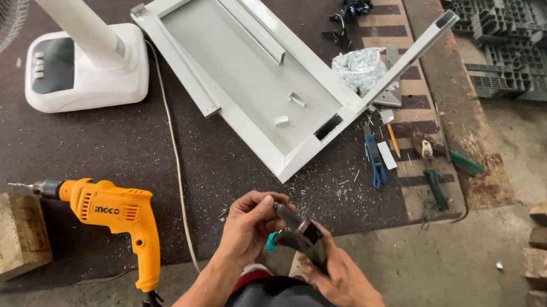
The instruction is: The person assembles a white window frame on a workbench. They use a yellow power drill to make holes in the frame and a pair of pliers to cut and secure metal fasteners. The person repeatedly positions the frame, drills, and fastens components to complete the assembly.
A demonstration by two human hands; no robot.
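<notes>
Both hands meet just above the person's lap: the left hand curls its fingers over the head of a dark hand tool with a teal grip, while the right hand clamps the handles from below, seemingly to steady it for close work. What the tool's tip holds is hidden. Beyond, an orange drill lies on the dark mat beside a grey metal panel.
</notes>
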